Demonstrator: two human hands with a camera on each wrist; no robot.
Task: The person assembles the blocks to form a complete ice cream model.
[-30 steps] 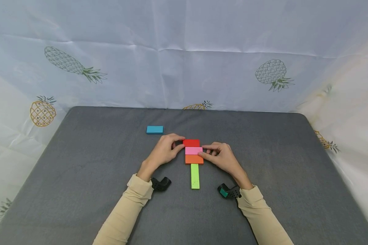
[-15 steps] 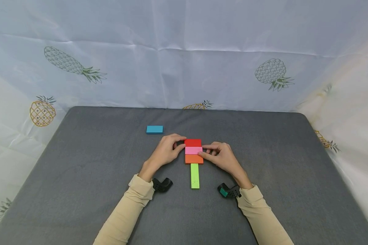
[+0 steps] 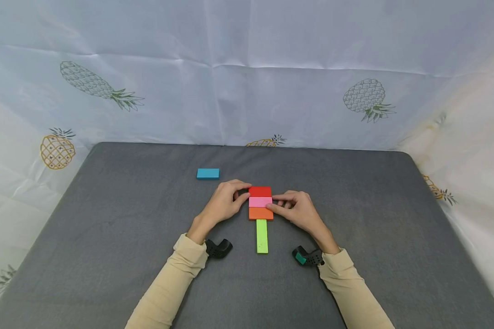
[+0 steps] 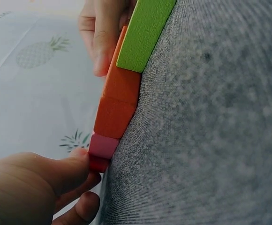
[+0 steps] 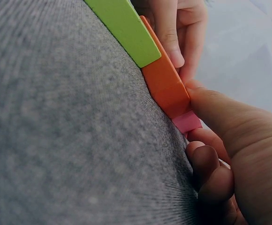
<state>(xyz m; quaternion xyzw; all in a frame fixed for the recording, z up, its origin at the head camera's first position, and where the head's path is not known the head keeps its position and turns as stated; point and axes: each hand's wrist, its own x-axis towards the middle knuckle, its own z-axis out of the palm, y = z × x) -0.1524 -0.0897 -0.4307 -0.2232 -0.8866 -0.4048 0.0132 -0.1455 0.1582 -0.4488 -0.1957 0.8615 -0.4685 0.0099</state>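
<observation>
In the head view a red block (image 3: 260,191), a pink block (image 3: 260,202) and an orange block (image 3: 261,213) lie flat in a touching stack of rows. A lime green block (image 3: 261,236) points down from the orange one, making a stem. My left hand (image 3: 226,201) pinches the left end of the red block between thumb and forefinger. At the right end of the pink block, my right hand (image 3: 297,210) holds it, thumb near its seam with the orange block. Fingers partly hide the red and pink blocks in both wrist views.
A blue block (image 3: 207,174) lies apart on the grey cloth-covered table (image 3: 127,219), behind and left of my left hand. A pale curtain (image 3: 247,100) with printed pineapples hangs behind and at the sides. Black wrist devices (image 3: 219,249) sit under both wrists.
With my left hand on it, the red block has slid slightly right, so its ends now nearly line up with the pink block's. My right hand stays almost still.
</observation>
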